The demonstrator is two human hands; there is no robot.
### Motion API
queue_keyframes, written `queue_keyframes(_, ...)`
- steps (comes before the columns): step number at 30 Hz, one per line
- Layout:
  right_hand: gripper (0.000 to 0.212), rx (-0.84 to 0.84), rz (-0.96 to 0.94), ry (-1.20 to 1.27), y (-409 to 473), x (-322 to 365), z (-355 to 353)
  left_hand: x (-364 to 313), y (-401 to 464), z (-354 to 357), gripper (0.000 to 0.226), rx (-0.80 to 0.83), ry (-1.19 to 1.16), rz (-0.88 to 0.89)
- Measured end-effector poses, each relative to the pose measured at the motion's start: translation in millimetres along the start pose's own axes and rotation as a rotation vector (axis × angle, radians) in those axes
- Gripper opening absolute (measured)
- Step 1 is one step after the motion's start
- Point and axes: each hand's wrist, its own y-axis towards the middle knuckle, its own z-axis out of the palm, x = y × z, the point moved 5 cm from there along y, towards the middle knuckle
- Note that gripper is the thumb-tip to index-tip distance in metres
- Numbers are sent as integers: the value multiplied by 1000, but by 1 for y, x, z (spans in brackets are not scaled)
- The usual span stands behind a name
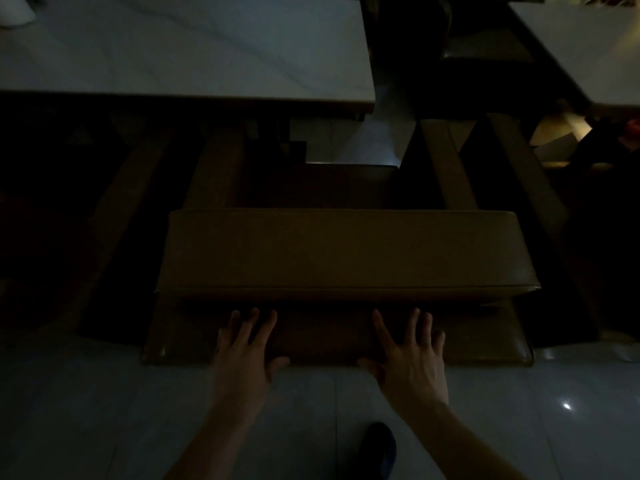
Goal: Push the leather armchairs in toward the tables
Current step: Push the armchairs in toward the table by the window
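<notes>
The scene is dim. A brown leather armchair [343, 251] stands directly below me, its padded backrest top facing up and its seat pointing toward a white marble-look table [180, 53]. My left hand [244, 344] and my right hand [410, 351] lie flat against the back panel of the chair, just under the backrest's edge, fingers spread and pointing forward. Neither hand grips anything. The chair's armrests reach forward and end short of the table's near edge.
A second white table [588, 50] stands at the upper right with another brown armchair [485, 46] beside it. More brown chair arms [450, 164] flank my chair on both sides. Pale glossy floor tiles [104, 410] lie under me, and my dark shoe [379, 448] shows below.
</notes>
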Motion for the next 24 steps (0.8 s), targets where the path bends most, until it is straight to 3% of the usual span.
queue_keyframes(3, 87, 66, -5, -20, 3, 1, -4, -1, 6, -2, 78, -7, 7, 15)
queue_keyframes(7, 86, -50, 1, -8, 13, 10, -9, 5, 23, -6, 76, -14, 32, -13)
queue_keyframes(24, 82, -151, 17, 101, 55, 14, -7, 7, 70, -15, 77, -32, 120, 39)
